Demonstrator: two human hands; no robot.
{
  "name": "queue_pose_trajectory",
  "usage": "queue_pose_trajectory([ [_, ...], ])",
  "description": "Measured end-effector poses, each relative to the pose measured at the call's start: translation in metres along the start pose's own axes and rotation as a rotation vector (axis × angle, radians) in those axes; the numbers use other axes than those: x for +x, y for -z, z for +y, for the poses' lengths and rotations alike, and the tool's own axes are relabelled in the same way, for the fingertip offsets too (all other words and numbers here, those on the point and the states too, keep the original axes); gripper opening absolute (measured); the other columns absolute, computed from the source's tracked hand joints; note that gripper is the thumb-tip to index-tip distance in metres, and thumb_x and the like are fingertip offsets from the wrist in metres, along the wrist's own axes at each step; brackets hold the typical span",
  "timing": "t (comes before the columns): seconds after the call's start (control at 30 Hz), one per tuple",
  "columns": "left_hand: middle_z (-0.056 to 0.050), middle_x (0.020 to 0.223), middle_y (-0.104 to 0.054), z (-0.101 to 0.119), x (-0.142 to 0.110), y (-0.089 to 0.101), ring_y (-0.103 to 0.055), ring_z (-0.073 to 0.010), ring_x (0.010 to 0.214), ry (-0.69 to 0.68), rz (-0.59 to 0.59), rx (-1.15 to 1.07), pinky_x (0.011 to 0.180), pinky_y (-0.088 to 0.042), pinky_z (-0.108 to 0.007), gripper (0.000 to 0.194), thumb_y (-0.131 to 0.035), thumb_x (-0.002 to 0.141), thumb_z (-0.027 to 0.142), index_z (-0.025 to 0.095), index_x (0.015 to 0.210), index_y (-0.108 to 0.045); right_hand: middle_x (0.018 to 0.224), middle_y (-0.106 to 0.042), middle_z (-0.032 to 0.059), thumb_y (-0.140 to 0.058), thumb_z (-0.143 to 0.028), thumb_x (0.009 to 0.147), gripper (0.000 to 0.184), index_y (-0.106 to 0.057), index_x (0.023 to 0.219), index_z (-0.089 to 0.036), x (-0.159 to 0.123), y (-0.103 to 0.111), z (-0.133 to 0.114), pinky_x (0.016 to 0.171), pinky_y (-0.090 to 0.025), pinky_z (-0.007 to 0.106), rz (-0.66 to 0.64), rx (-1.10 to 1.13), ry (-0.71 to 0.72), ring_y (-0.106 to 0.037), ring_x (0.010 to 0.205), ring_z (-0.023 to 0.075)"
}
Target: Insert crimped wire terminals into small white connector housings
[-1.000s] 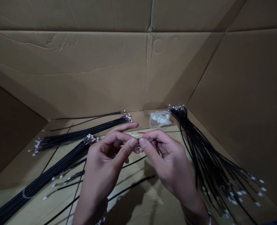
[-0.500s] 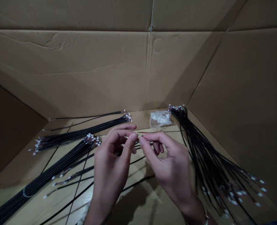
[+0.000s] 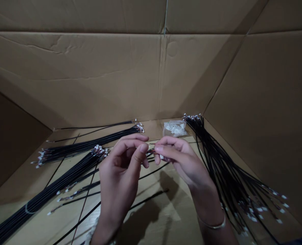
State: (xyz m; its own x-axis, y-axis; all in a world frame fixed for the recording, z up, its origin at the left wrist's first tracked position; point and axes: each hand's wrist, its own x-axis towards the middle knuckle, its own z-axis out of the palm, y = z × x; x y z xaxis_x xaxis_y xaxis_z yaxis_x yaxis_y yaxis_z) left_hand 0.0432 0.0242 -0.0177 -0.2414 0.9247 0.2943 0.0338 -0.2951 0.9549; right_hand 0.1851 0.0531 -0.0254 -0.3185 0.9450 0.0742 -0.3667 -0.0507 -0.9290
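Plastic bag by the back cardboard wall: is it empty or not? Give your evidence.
Not empty: small white pieces show inside the clear plastic bag.

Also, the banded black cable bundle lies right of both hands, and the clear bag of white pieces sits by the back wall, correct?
Wrong side: the head view shows the banded black cable bundle lying left of both hands. The clear bag of white pieces does sit by the back wall.

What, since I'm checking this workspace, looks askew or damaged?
The right-hand cable bundle looks untidy: its near ends splay widely, unlike the banded bundle at left. The back cardboard wall is also creased at upper left. Neither looks like serious damage.
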Motion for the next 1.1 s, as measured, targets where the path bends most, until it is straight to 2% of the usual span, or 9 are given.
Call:
queue_pose_trajectory([
  [0.1,-0.002,0.099,-0.073,0.003,0.002,0.002,-0.056,-0.0046,0.054,0.036,-0.079,-0.050,0.051,-0.052,-0.018,0.016,-0.075,0.091,0.027,0.020,0.077,-0.073,0.057,-0.061,-0.0048,-0.078,-0.020,0.079,0.013,-0.069,0.069,-0.019,0.012,0.012,0.003,0.053,-0.036,0.021,-0.156,0.211,-0.176,-0.050,0.054,0.0086],
  [0.23,0.001,0.094,-0.070,0.004,0.002,0.005,-0.050,-0.0009,0.048,0.065,-0.159,-0.109,0.048,-0.048,-0.014,0.019,-0.075,0.091,0.025,0.019,0.073,-0.073,0.060,-0.058,-0.0052,-0.082,-0.022,0.066,0.018,-0.065,0.069,-0.018,0.022,0.018,0.011,0.052,-0.042,0.021,-0.233,0.277,-0.292,-0.050,0.051,0.0080],
  [0.37,0.003,0.095,-0.068,0.001,0.000,0.009,-0.050,0.0017,0.049,0.076,-0.193,-0.145,0.051,-0.048,-0.011,0.019,-0.077,0.090,0.025,0.020,0.072,-0.072,0.065,-0.058,-0.0038,-0.085,-0.027,0.062,0.025,-0.065,0.073,-0.018,0.026,0.018,0.019,0.052,-0.043,0.019,-0.242,0.305,-0.312,-0.052,0.054,0.0077],
  [0.57,0.002,0.099,-0.069,0.002,-0.004,0.009,-0.057,-0.0018,0.058,0.030,-0.177,-0.125,0.055,-0.052,-0.011,0.017,-0.075,0.093,0.026,0.024,0.076,-0.076,0.063,-0.054,-0.0045,-0.087,-0.029,0.061,0.027,-0.068,0.075,-0.018,0.026,0.013,0.023,0.046,-0.032,0.020,-0.232,0.292,-0.283,-0.042,0.051,0.0075],
  [0.67,0.000,0.103,-0.071,0.003,-0.007,0.008,-0.058,-0.0032,0.059,-0.047,-0.126,-0.013,0.054,-0.052,-0.014,0.016,-0.075,0.094,0.026,0.024,0.078,-0.077,0.072,-0.060,-0.0031,-0.084,-0.035,0.081,0.020,-0.070,0.082,-0.019,0.006,0.010,0.009,0.053,-0.033,0.020,-0.107,0.225,-0.168,-0.043,0.058,0.0077],
  [0.73,0.000,0.105,-0.073,0.001,-0.007,0.009,-0.057,-0.0036,0.058,-0.124,-0.094,0.067,0.053,-0.050,-0.016,0.015,-0.075,0.094,0.025,0.024,0.079,-0.076,0.073,-0.059,-0.0038,-0.078,-0.037,0.092,0.019,-0.071,0.083,-0.022,-0.016,0.006,-0.005,0.056,-0.036,0.020,0.172,-0.045,0.130,-0.045,0.063,0.0090],
  [0.77,-0.001,0.106,-0.073,-0.001,-0.007,0.010,-0.060,-0.0049,0.062,-0.169,-0.085,0.107,0.054,-0.051,-0.017,0.015,-0.074,0.095,0.024,0.025,0.081,-0.076,0.073,-0.058,-0.0043,-0.077,-0.037,0.093,0.018,-0.070,0.083,-0.023,-0.026,0.003,-0.011,0.057,-0.037,0.021,0.264,-0.156,0.210,-0.046,0.065,0.0095],
  [0.93,-0.001,0.112,-0.074,-0.006,-0.005,0.013,-0.070,-0.0138,0.109,-0.353,-0.102,0.240,0.067,-0.055,-0.018,0.014,-0.070,0.098,0.020,0.028,0.087,-0.074,0.065,-0.057,-0.0042,-0.068,-0.035,0.098,0.024,-0.066,0.077,-0.023,-0.052,-0.012,-0.025,0.055,-0.040,0.023,0.259,-0.499,0.176,-0.051,0.060,0.0109],
  [1.1,-0.001,0.111,-0.074,-0.001,-0.008,0.008,-0.069,-0.0155,0.116,-0.378,-0.089,0.268,0.062,-0.053,-0.018,0.016,-0.069,0.098,0.017,0.027,0.086,-0.073,0.063,-0.060,-0.0034,-0.070,-0.033,0.092,0.017,-0.069,0.078,-0.022,-0.044,-0.015,-0.022,0.047,-0.038,0.022,0.287,-0.525,0.125,-0.050,0.054,0.0110],
])
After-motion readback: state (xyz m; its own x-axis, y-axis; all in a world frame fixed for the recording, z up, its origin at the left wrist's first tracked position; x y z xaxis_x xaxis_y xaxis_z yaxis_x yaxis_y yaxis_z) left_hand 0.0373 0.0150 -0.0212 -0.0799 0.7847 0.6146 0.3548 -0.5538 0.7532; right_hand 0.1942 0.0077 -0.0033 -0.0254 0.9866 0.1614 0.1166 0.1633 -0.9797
